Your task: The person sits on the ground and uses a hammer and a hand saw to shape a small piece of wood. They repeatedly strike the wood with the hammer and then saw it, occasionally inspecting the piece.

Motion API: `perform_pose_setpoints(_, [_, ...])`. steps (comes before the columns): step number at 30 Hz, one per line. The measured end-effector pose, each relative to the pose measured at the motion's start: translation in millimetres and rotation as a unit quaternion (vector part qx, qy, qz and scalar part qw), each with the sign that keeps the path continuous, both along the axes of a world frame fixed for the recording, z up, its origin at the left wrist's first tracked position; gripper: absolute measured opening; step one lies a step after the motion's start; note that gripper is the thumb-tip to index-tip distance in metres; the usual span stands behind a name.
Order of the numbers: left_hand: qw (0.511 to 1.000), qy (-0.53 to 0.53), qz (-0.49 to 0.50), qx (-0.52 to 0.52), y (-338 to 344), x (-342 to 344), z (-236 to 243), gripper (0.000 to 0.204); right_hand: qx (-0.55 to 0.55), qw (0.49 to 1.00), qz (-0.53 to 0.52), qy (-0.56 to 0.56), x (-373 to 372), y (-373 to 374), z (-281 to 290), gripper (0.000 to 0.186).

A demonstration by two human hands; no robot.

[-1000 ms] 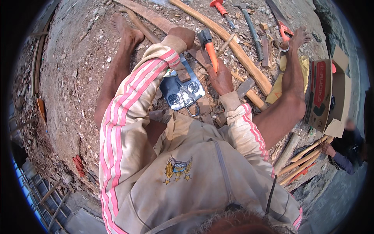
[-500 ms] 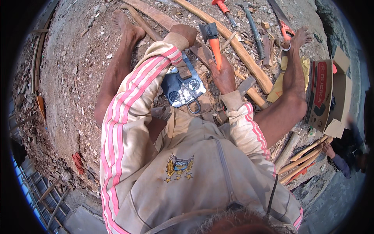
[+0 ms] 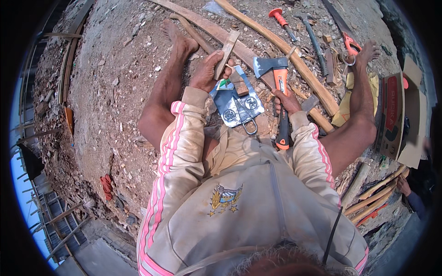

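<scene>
- Right, from where I sit, the left hand (image 3: 208, 72) has its thumb and fingers clamped on a wood piece (image 3: 227, 54), lifted in front of the body and tilted, its far end leaning right.
- I see the right hand (image 3: 287, 102) wrapped round the handle of an axe (image 3: 281, 82), head away from the body, blade turned left toward the wood piece; the two are apart.
- Between the legs I have a blue flat thing (image 3: 229, 102) with a metal loop, and a block (image 3: 239, 85) lying over its far part.
- Beyond them lie a plank (image 3: 212, 28) and a pole (image 3: 317, 88); past the pole, a chisel (image 3: 277, 17), a hammer (image 3: 316, 45) and a saw (image 3: 351, 43).
- I judge the step in hand to be positioning or checking the wood piece, axe at the ready; no cut is under way.
- Any stroke, to my mind, would call for the wood piece firmly supported, left fingers clear of the blade's path, and the legs kept well out of it.
</scene>
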State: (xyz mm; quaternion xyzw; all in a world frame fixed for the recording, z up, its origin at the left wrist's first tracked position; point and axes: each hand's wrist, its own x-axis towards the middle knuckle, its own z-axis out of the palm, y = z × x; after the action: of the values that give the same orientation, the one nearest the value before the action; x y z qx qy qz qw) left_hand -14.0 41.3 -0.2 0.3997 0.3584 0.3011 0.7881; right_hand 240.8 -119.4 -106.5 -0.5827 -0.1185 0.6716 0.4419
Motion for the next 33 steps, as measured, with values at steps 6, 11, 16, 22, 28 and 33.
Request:
perform_pose_setpoints(6, [0.977, -0.190, 0.020, -0.099, -27, -9, 0, 0.029, -0.003, 0.995, 0.029, -0.095, 0, -3, -9, 0.025])
perform_pose_setpoints(11, [0.966, -0.228, 0.017, -0.116, -35, -10, -6, 0.029, 0.002, 0.990, 0.058, -0.132, 1, -7, -2, 0.028])
perform_pose_setpoints(16, [0.958, -0.251, 0.009, -0.140, -38, -8, -21, 0.031, 0.012, 0.982, 0.073, -0.176, 10, -10, -8, 0.027])
perform_pose_setpoints(22, [0.985, -0.113, -0.010, -0.130, -37, -1, -19, 0.040, 0.058, 0.991, 0.031, -0.116, 8, -10, 10, 0.026])
perform_pose_setpoints(28, [0.789, 0.439, -0.107, 0.416, -1, 25, -47, 0.048, 0.285, 0.836, -0.013, -0.468, -2, -3, 5, 0.034])
perform_pose_setpoints(33, [0.569, 0.599, -0.269, 0.494, 34, 62, -38, 0.034, 0.195, 0.856, 0.014, -0.479, -12, 1, 46, 0.036])
